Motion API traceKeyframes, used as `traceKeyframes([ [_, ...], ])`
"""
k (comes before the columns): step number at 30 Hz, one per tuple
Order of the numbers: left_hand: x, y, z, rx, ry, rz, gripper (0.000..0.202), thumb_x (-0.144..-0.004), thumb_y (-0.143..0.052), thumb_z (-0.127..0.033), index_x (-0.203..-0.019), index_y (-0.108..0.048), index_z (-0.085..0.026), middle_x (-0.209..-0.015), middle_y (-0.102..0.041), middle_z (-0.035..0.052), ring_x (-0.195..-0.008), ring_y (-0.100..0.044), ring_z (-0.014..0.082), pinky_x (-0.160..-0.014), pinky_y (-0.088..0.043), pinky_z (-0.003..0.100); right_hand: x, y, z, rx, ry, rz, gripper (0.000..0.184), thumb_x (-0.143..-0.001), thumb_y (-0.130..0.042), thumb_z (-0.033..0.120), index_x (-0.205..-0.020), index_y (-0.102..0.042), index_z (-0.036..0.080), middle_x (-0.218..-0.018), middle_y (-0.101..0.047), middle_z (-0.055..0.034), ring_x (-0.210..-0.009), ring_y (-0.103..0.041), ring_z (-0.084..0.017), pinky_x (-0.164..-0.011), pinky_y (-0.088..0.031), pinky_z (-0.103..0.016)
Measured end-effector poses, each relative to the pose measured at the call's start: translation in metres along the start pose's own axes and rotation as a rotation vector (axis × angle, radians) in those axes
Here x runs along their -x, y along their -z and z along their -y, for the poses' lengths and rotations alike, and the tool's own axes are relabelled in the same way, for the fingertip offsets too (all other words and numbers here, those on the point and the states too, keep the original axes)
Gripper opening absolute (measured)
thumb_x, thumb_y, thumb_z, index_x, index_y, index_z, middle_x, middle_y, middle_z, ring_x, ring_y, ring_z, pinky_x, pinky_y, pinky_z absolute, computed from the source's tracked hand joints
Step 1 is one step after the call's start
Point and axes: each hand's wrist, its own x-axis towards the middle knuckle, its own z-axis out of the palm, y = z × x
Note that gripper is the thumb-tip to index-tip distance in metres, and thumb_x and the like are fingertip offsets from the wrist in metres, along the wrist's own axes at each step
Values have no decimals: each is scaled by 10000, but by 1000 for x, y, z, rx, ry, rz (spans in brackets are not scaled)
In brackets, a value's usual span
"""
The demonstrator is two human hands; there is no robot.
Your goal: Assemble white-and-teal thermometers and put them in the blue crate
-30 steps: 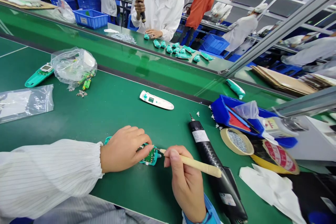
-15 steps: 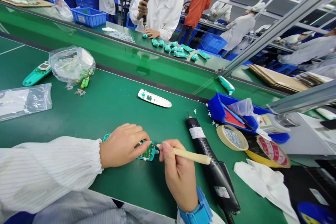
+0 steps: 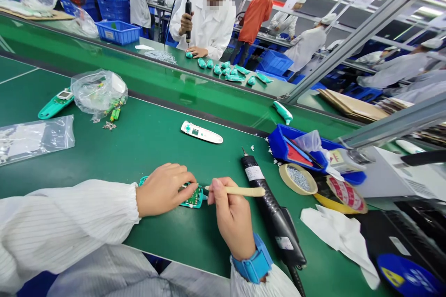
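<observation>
On the green workbench [image 3: 146,148], the left hand [image 3: 163,190] lies over a small circuit board [image 3: 194,198] in a teal casing, its fingers close together and resting on the board. The right hand [image 3: 232,218] pinches a cream wooden stick [image 3: 240,190] between thumb and fingers, its tip just beside the board. A black electric screwdriver [image 3: 268,204] lies near.

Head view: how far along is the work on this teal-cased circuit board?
Done-looking: a white handheld device with a display lies closed. In hand: the left hand pins the circuit board in its teal casing while the right hand holds a wooden-handled stick at its edge. Remaining: small parts beside a plastic bag and a black electric screwdriver lying idle.
</observation>
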Motion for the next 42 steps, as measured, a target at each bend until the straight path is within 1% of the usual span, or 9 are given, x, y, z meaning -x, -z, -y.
traceKeyframes([
  [2,1,0,0,3,8,-1,267,-870,-361,-336,-855,-588,-198,-759,-588,-1,-727,-508,137,-683,-360,284,1,1,3,-17,8,-15,309,-881,-373,324,-628,-467,176,-553,-479,27,-505,-451,-82,-512,-349,-218],
  [8,1,2,-1,32,33,28,286,-875,-341,-349,-886,-586,-202,-794,-592,8,-768,-512,151,-712,-371,296,2,4,7,-153,12,-200,323,-890,-348,309,-617,-466,181,-521,-435,33,-518,-422,-93,-545,-359,-227],
  [11,1,7,-2,97,47,58,287,-850,-384,-399,-934,-564,-192,-863,-597,15,-816,-523,157,-751,-381,304,4,3,3,-198,-26,-196,312,-889,-356,314,-630,-470,181,-530,-438,33,-527,-416,-94,-557,-362,-231],
  [14,0,13,-3,144,50,110,402,-725,-540,-484,-980,-522,-174,-933,-585,30,-849,-527,181,-759,-396,317,5,2,0,-233,-50,-196,289,-889,-359,320,-663,-475,184,-538,-439,35,-547,-423,-96,-575,-368,-230],
  [16,0,15,-3,136,26,141,479,-651,-612,-484,-991,-500,-167,-955,-572,38,-859,-522,195,-759,-400,324,5,1,0,-229,-43,-189,294,-887,-364,321,-647,-466,183,-549,-442,31,-562,-426,-98,-587,-373,-230],
  [18,0,16,-2,115,7,159,489,-632,-636,-461,-990,-488,-165,-950,-563,40,-854,-517,198,-760,-398,327,4,1,1,-219,-28,-175,301,-882,-374,314,-625,-457,182,-559,-447,27,-571,-430,-98,-588,-378,-227],
  [30,4,12,1,-2,-89,169,326,-731,-569,-370,-978,-483,-176,-872,-532,28,-782,-475,179,-679,-358,298,6,-2,-3,-194,1,-130,283,-890,-370,270,-641,-470,180,-582,-456,24,-578,-448,-92,-575,-386,-217],
  [37,5,10,0,-42,-120,157,327,-760,-548,-380,-1000,-473,-171,-891,-524,33,-784,-466,181,-668,-347,297,5,0,-3,-159,-14,-104,260,-875,-405,281,-668,-520,175,-564,-510,16,-569,-500,-103,-550,-413,-224],
  [42,7,8,1,-55,-137,140,352,-764,-544,-396,-1025,-466,-174,-893,-520,36,-785,-466,179,-671,-352,291,5,1,-4,-103,-55,-118,320,-865,-421,308,-603,-540,169,-587,-540,-14,-580,-523,-121,-525,-426,-238],
])
